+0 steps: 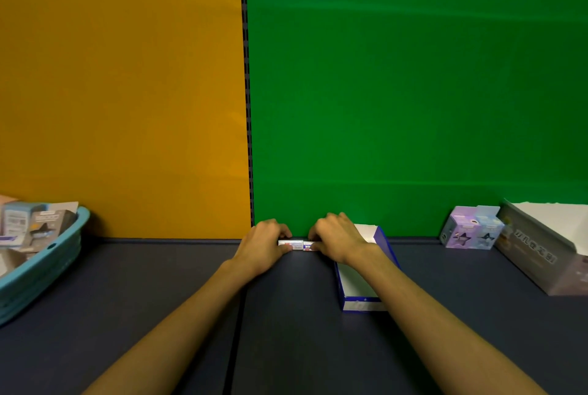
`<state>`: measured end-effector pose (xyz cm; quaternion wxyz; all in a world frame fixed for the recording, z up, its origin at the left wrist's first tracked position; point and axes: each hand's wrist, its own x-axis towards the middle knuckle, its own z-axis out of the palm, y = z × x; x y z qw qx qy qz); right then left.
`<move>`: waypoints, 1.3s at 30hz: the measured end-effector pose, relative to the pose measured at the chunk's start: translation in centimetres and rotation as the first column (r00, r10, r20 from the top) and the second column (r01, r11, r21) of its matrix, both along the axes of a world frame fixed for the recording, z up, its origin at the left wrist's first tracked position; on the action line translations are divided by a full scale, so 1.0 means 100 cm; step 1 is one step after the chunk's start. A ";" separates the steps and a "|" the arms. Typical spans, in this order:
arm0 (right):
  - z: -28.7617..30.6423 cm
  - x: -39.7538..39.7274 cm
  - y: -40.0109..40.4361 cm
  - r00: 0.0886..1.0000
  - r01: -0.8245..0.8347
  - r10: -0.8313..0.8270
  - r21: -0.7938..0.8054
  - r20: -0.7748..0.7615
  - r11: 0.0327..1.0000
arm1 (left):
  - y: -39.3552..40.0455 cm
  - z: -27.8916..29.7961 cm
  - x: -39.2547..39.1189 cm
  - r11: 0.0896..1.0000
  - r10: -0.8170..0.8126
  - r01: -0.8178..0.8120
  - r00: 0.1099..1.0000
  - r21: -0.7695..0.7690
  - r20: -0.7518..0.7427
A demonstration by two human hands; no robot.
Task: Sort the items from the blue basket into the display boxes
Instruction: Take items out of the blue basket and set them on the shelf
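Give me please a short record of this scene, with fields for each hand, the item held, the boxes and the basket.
left hand: grips the left end of the small white box
right hand: grips its right end
small white box: low on the shelf, by the back wall
blue display box: open, under the right forearm
purple boxes: at right
grey display box: far right
blue basket: far left, holds packages

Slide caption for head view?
Both hands grip a small box beside the blue display box.
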<state>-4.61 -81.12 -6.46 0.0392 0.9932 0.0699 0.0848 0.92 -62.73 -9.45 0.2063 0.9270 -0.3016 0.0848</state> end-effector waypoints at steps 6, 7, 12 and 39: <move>0.010 -0.010 0.005 0.998 -0.050 0.047 0.060 0.048 0.997 | 0.014 0.018 -0.024 0.998 0.054 -0.057 0.996 0.039 0.067; 0.013 -0.013 0.008 0.996 -0.067 0.063 0.081 0.056 0.994 | 0.019 0.022 -0.029 0.997 0.069 -0.072 0.995 0.042 0.078; 0.032 -0.025 0.037 0.979 -0.183 0.165 0.157 0.120 0.970 | 0.052 0.044 -0.056 0.984 0.157 -0.169 0.974 0.063 0.163; 0.065 -0.071 0.343 0.866 -0.487 0.436 0.217 0.245 0.846 | 0.380 0.095 -0.192 0.808 0.553 -0.581 0.805 0.094 0.218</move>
